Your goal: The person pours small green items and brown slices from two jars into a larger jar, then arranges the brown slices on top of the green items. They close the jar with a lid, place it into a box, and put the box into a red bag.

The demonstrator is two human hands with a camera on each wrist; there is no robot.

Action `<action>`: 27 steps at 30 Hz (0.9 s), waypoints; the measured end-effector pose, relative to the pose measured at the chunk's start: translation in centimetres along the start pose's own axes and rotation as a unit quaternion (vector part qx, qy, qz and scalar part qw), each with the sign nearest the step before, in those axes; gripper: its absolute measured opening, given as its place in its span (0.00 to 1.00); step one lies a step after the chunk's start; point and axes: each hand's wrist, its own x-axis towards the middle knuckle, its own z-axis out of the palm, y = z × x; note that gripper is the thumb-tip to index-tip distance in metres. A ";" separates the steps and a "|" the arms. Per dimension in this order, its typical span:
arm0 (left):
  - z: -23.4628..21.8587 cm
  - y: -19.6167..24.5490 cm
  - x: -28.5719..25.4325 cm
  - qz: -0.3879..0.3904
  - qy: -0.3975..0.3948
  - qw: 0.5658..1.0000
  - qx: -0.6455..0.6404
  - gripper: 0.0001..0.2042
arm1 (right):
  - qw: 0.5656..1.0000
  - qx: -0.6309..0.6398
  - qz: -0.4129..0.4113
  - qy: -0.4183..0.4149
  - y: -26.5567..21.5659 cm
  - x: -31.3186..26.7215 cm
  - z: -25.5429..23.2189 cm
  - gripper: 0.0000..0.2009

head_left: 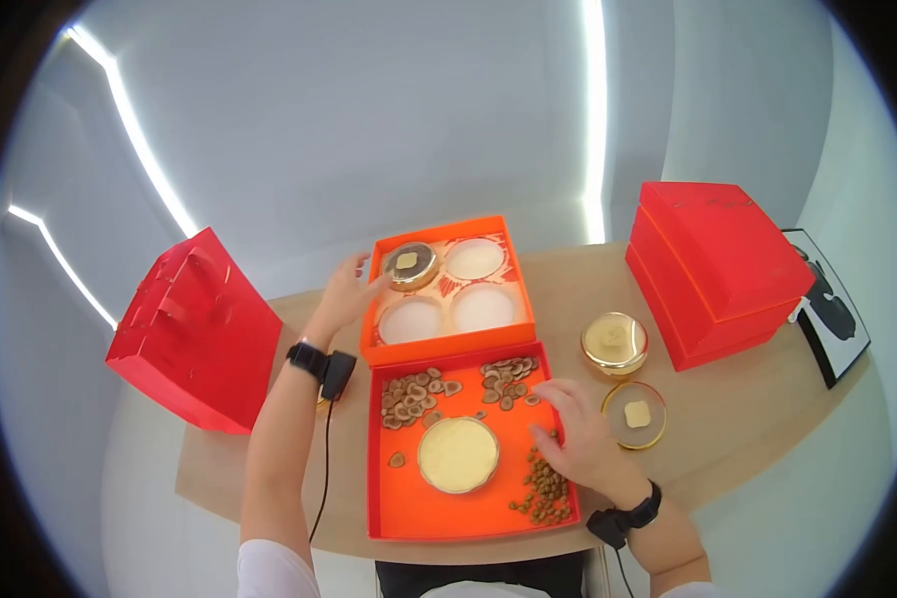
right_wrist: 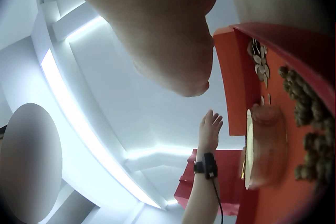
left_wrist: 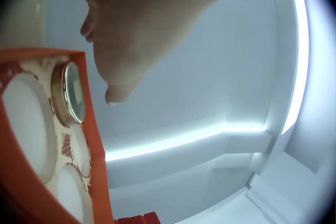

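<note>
My left hand point(head_left: 347, 299) hovers at the left rim of an orange box point(head_left: 448, 346), fingers apart and holding nothing. Beside its fingertips a gold-rimmed lidded jar point(head_left: 412, 267) sits in the back left hole of the box's patterned insert; the other holes hold nothing. My right hand point(head_left: 580, 441) hangs over the right edge of a red tray point(head_left: 401, 513), its fingers loosely bent and holding nothing. An open clear jar point(right_wrist: 269, 148) filled with pale yellow stuff stands in the tray. Around it lie brown dried slices point(head_left: 409, 399) and a heap of small greenish-brown pieces point(head_left: 546, 488).
Right of the tray stand a gold-rimmed jar point(head_left: 614, 344) and a round clear lid point(head_left: 635, 415) with a gold rim. Red boxes point(head_left: 713, 274) are stacked behind them, near a framed picture point(head_left: 839, 309). A red gift bag point(head_left: 204, 339) is at the left.
</note>
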 end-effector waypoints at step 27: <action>7.4 0.5 6.9 -0.013 -0.054 0.988 0.147 0.54 | 1.000 -0.019 0.007 -0.010 0.6 0.2 0.1 0.27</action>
